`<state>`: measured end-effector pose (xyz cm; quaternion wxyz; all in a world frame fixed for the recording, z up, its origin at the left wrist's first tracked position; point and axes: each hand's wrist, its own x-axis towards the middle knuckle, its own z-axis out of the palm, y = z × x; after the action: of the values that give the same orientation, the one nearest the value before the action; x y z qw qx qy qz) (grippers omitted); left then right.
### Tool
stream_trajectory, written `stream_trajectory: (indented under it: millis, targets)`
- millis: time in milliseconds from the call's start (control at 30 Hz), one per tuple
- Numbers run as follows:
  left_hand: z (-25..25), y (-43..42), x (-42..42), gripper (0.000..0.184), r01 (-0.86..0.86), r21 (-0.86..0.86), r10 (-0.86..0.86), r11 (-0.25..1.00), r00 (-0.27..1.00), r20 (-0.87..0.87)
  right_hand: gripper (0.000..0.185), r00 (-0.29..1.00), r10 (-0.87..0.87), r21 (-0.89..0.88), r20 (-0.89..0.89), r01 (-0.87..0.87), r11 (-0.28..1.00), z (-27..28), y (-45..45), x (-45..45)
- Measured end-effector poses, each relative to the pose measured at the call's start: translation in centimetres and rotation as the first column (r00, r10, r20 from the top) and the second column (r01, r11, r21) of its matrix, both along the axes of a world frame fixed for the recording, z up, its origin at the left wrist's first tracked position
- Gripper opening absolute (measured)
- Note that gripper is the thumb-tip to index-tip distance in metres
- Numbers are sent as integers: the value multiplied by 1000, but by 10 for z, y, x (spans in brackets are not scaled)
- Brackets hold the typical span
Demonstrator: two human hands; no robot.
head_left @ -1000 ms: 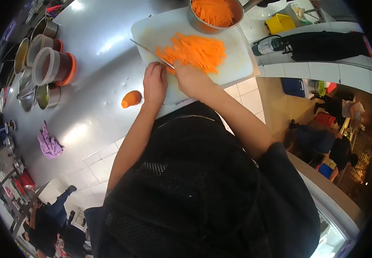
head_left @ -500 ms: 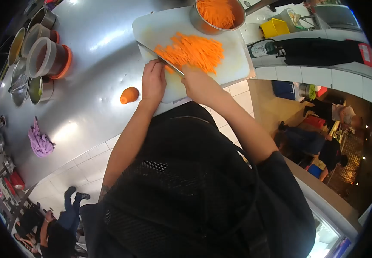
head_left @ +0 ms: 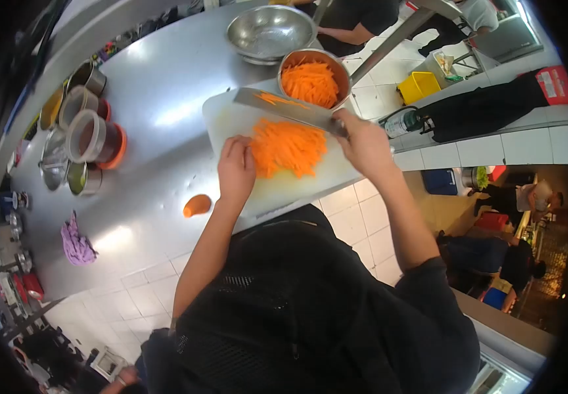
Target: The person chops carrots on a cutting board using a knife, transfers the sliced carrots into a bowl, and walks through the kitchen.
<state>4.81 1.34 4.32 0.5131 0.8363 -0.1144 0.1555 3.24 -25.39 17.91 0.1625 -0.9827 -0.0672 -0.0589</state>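
My right hand (head_left: 366, 144) is closed round the handle of a broad kitchen knife (head_left: 264, 104). The blade is raised over the far part of the white cutting board (head_left: 221, 121), with a few carrot strips lying on its flat. Below it, a heap of carrot strips (head_left: 289, 150) sits on the board. My left hand (head_left: 236, 171) rests at the heap's left side, fingers loosely bent and touching its edge, with nothing seen gripped. Beyond the board a metal pot (head_left: 345, 71) holds more carrot strips. A carrot piece (head_left: 197, 205) lies on the steel counter, left of my forearm.
Several tubs and pots, including a clear tub (head_left: 93, 134), stand at the counter's left. A metal bowl (head_left: 271, 33) sits beyond the pot. A purple cloth (head_left: 78, 241) lies near the left end. People (head_left: 356, 23) are at the far side and to the right.
My right hand has lifted the knife off the board and moved away and right, now with strips on the blade. My left hand has left the knife for the heap's edge. The view has shifted.
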Motion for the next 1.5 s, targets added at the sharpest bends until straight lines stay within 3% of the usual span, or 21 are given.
stream_trajectory:
  millis: [100, 133, 167, 233, 333, 433, 533, 567, 633, 700, 833, 900, 967, 1033, 1100, 1167, 1267, 1400, 1433, 1467, 1500]
  targets:
    - [70, -44, 24, 15, -21, 84, -6, 996, 951, 309, 35, 994, 12, -150, 104, 4, 989, 3, -51, 28]
    - [80, -54, 34, 29, 144, 206, -194, 968, 950, 246, 34, 988, 31, -150, 154, -8, 989, -4, -63, 37]
    - [89, -67, 42, 29, 136, 222, -192, 966, 948, 254, 34, 986, 35, -136, 164, -12, 991, -8, -73, 43]
    - [108, -96, 54, 62, 356, 599, -460, 717, 888, 23, 31, 987, 58, -76, 148, -47, 996, -12, -90, 49]
    - [96, -117, 82, 80, 415, 709, -525, 571, 848, -73, 28, 988, 130, -78, 79, -124, 989, -14, -112, 51]
    - [79, -143, 116, 80, 590, 501, -537, 633, 801, -264, 28, 983, 169, -69, 73, -164, 984, -22, -128, 50]
    - [88, -139, 142, 80, 487, 185, -439, 853, 863, -248, 33, 981, 172, 31, 92, -176, 984, -30, -128, 35]
    - [100, -125, 136, 80, 460, 201, -403, 865, 875, -267, 34, 980, 190, 112, 58, -196, 974, -34, -123, 22]
    - [137, -87, 114, 75, 233, -294, -261, 927, 964, -58, 35, 961, 274, 210, 30, -274, 939, -37, -107, 2]
    - [149, -46, 69, 74, 96, -321, -90, 942, 995, 35, 35, 880, 244, 410, -408, -63, 910, -37, -83, -13]
    - [101, -10, -59, 79, -148, -305, 91, 941, 977, -194, 37, 877, 262, 436, -403, -68, 897, -85, -42, 2]
    - [70, -19, -120, 69, -185, -370, 31, 910, 922, -386, 41, 966, 251, 328, -68, -216, 920, -108, -35, 7]
    - [50, -33, -159, 54, -350, -433, -16, 831, 763, -647, 40, 969, 233, 252, -79, -207, 945, -111, -36, 11]
    - [26, -34, -176, 47, -360, -452, -47, 816, 738, -673, 39, 966, 138, 230, -217, -86, 969, -104, -33, 7]
    - [17, -17, -177, 48, -349, -485, -40, 802, 779, -626, 40, 972, 201, 261, -119, -165, 951, -114, -33, -3]
    - [28, 10, -171, 47, -245, -274, 34, 930, 800, -599, 39, 969, 136, 266, -204, -78, 961, -99, -19, -13]
    - [39, 50, -182, 46, -203, -289, 13, 935, 837, -547, 43, 953, 50, 222, -300, 19, 975, -92, 4, -7]
    - [-15, 96, -232, 44, -202, -298, -9, 933, 814, -581, 44, 975, 218, -51, -45, -220, 974, -108, -4, -12]
    - [-28, 112, -244, 44, -63, -162, -40, 985, 822, -568, 41, 946, 316, -142, 76, -304, 942, -111, -9, -14]
    - [-37, 140, -275, 45, 45, 10, -30, 999, 795, -605, 35, 963, 265, 16, 52, -266, 964, -101, 3, -20]
    - [-39, 157, -289, 44, 17, -41, -40, 999, 754, -656, 30, 972, 220, 174, 83, -232, 957, -94, 20, -19]
